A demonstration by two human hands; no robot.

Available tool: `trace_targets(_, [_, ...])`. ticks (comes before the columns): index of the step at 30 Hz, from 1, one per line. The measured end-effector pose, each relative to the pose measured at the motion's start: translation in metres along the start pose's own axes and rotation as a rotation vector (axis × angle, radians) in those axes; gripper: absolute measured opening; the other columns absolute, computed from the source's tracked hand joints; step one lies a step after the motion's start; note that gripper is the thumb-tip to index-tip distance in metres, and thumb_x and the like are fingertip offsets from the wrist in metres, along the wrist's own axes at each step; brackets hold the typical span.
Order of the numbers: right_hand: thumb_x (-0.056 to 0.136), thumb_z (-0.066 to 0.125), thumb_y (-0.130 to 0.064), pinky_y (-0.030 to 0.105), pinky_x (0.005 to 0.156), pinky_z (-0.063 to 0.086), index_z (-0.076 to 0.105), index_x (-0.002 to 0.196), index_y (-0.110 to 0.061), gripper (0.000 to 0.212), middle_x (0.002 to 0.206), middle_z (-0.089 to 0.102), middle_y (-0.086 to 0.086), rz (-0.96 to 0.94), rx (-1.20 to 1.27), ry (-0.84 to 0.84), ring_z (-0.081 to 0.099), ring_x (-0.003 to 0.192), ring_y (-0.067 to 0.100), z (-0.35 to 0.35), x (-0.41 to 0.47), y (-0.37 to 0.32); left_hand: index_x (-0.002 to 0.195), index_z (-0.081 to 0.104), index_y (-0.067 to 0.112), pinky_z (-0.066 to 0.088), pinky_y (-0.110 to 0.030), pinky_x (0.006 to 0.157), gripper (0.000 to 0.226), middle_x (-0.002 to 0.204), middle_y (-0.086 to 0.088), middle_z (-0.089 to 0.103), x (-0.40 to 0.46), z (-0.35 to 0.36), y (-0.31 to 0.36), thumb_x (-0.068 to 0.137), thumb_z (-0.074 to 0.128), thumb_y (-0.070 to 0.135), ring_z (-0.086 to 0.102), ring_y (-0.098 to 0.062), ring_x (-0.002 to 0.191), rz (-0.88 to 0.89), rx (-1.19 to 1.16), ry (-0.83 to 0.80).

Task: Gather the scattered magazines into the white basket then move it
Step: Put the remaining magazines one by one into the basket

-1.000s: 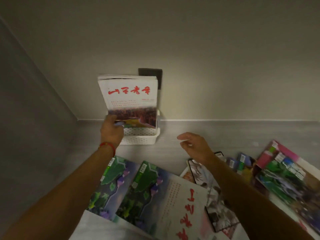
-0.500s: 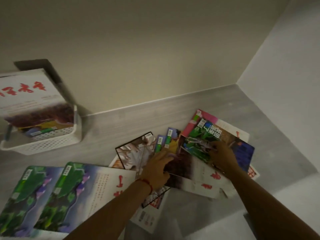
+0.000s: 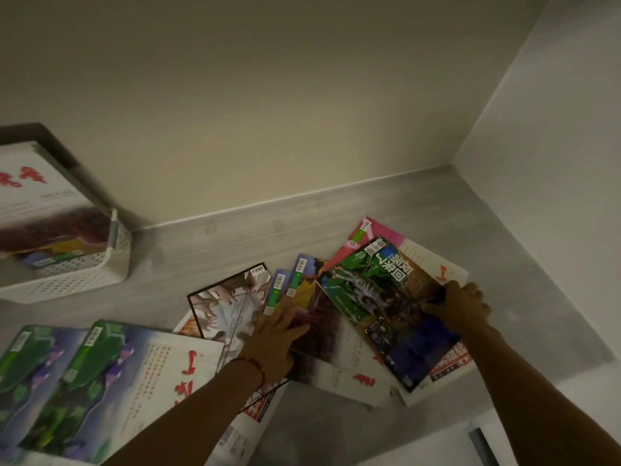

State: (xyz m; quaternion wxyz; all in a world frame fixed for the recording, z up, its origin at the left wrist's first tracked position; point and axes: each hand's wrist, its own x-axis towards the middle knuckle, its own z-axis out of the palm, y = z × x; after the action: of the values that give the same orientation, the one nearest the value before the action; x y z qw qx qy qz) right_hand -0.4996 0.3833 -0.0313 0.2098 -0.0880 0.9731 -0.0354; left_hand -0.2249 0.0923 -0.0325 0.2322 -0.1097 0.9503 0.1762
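The white perforated basket (image 3: 84, 277) stands at the far left by the wall, with a white red-lettered magazine (image 3: 40, 203) upright in it. A fanned pile of magazines lies on the grey surface in the middle. My left hand (image 3: 272, 338) lies flat with spread fingers on a dark brownish magazine (image 3: 319, 327) in the pile. My right hand (image 3: 460, 304) grips the right edge of the top green-and-blue magazine (image 3: 379, 304). Two green-and-purple magazines (image 3: 64, 381) lie at the lower left.
Beige walls meet in a corner at the upper right. The grey surface (image 3: 470, 230) ends at an edge along the lower right. A black-bordered magazine (image 3: 228, 304) and a pink one (image 3: 379, 233) stick out of the pile.
My left hand let go of the white magazine in the basket and came down on the pile. My right hand reached right and took the green magazine's edge. The view swung right.
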Motion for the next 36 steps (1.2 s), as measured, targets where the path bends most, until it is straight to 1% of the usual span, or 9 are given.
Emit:
trace_targets(6, [0.095, 0.061, -0.027, 0.033, 0.079, 0.049, 0.048, 0.104, -0.026, 0.016, 0.111, 0.060, 0.003, -0.339, 0.370, -0.084, 0.061, 0.103, 0.031, -0.036, -0.026, -0.001, 0.142, 0.045, 0.030, 0.028, -0.048, 0.120, 0.057, 0.154, -0.004, 0.038, -0.002, -0.046, 0.022, 0.087, 0.054, 0.019, 0.027, -0.032, 0.146, -0.050, -0.117, 0.202])
trace_targets(13, [0.093, 0.063, -0.019, 0.033, 0.084, 0.054, 0.057, 0.101, -0.031, 0.015, 0.098, 0.067, -0.007, -0.884, 0.233, -0.020, 0.065, 0.090, 0.009, -0.143, -0.070, -0.068, 0.147, 0.041, 0.016, 0.031, -0.049, 0.118, 0.061, 0.150, -0.016, 0.042, 0.005, -0.156, 0.085, 0.090, 0.057, 0.031, 0.033, -0.038, 0.142, 0.267, 0.095, 0.804])
trace_targets(16, [0.090, 0.067, -0.025, 0.019, 0.080, 0.051, 0.063, 0.099, -0.032, 0.012, 0.094, 0.067, -0.017, -1.093, 0.131, -0.030, 0.063, 0.087, -0.002, -0.179, -0.098, -0.114, 0.147, 0.038, 0.026, 0.045, -0.045, 0.103, 0.059, 0.133, -0.011, 0.060, -0.014, -0.183, 0.086, 0.094, 0.050, 0.051, 0.054, -0.033, 0.122, 0.313, 0.162, 0.587])
trace_targets(19, [0.084, 0.073, -0.034, 0.027, 0.075, 0.052, 0.068, 0.094, -0.032, 0.011, 0.084, 0.067, -0.020, -1.195, 0.046, -0.001, 0.063, 0.077, -0.001, -0.195, -0.115, -0.152, 0.139, 0.044, 0.031, 0.054, -0.042, 0.083, 0.042, 0.113, -0.011, 0.071, -0.030, -0.193, 0.070, 0.099, 0.050, 0.042, 0.066, -0.032, 0.099, 0.252, -0.046, 0.308])
trace_targets(24, [0.082, 0.074, -0.044, 0.026, 0.082, 0.055, 0.067, 0.107, -0.030, 0.030, 0.101, 0.073, -0.014, -1.096, 0.508, 0.247, 0.067, 0.091, 0.001, -0.185, -0.129, -0.201, 0.114, 0.064, 0.012, 0.056, -0.035, 0.086, 0.019, 0.102, -0.013, 0.073, -0.081, -0.174, 0.014, 0.099, 0.056, 0.022, 0.070, -0.016, 0.093, 0.168, -0.585, 0.504])
trace_targets(27, [0.092, 0.062, -0.044, 0.028, 0.086, 0.051, 0.058, 0.121, -0.023, 0.036, 0.118, 0.066, -0.003, -0.757, 0.958, 0.290, 0.064, 0.103, 0.011, -0.162, -0.130, -0.228, 0.110, 0.063, -0.003, 0.051, -0.017, 0.081, 0.016, 0.103, -0.030, 0.069, -0.113, -0.156, -0.027, 0.096, 0.058, 0.003, 0.064, 0.004, 0.083, 0.088, -0.878, 0.684])
trace_targets(29, [0.096, 0.048, -0.054, 0.031, 0.092, 0.043, 0.052, 0.129, -0.021, 0.048, 0.132, 0.058, 0.005, -0.533, 0.952, 0.112, 0.058, 0.115, 0.020, -0.137, -0.134, -0.250, 0.118, 0.063, -0.003, 0.054, -0.032, 0.086, 0.023, 0.104, -0.020, 0.072, -0.133, -0.145, -0.058, 0.096, 0.056, 0.000, 0.065, -0.013, 0.090, 0.014, -1.072, 0.759])
trace_targets(33, [0.095, 0.032, -0.067, 0.046, 0.097, 0.050, 0.060, 0.130, -0.025, 0.061, 0.127, 0.068, 0.007, -0.465, 1.206, -0.758, 0.065, 0.115, 0.026, -0.070, -0.170, -0.307, 0.122, 0.063, 0.004, 0.055, -0.042, 0.084, 0.026, 0.102, -0.015, 0.072, -0.169, -0.127, -0.117, 0.097, 0.055, 0.004, 0.066, -0.031, 0.094, -0.112, -1.362, 0.846])
trace_targets(36, [0.102, 0.044, -0.044, 0.049, 0.100, 0.049, 0.062, 0.121, -0.025, 0.032, 0.127, 0.068, 0.005, -0.525, 1.198, -0.620, 0.067, 0.112, 0.024, -0.038, -0.198, -0.357, 0.126, 0.062, 0.007, 0.056, -0.052, 0.089, 0.029, 0.114, -0.021, 0.071, -0.194, -0.117, -0.163, 0.098, 0.056, 0.009, 0.068, -0.043, 0.102, -0.163, -1.423, 0.884])
